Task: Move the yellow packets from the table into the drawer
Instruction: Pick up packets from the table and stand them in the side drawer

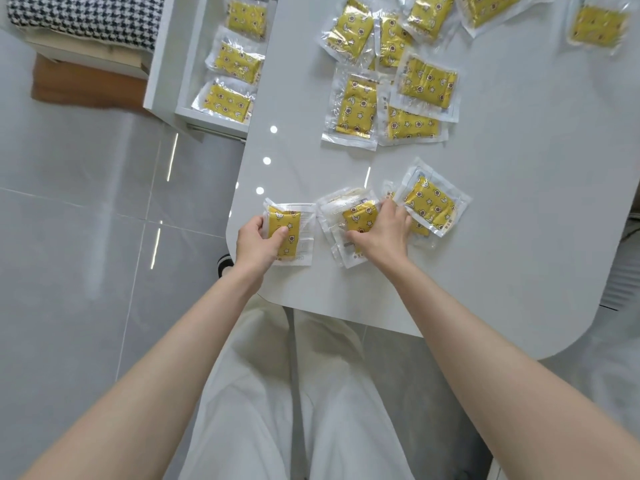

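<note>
Left hand [259,242]: one packet [291,233] is pinched, thumb laid across the yellow face, fingers tucked under the left edge.

Right hand [381,233]: curled over a small stack [353,216], which is gripped between thumb and fingers. Another packet lies just beside it at 2 o'clock.

Step judged: pick-up, both hands loaded, nothing yet carried over.

Next move judged: a lift clear of the table [519,209], then a swing to 10 o'clock, where the drawer [162,74] stands open with three packets already laid in a row. The slippery film calls for a firm pinch.

A cluster [398,84] is left at 12 o'clock and a lone packet [599,26] at 1 o'clock.

Writing: small print is seen on the clear margins but is too fine to be read. Only a star, moon and flower pattern is made out.
</note>
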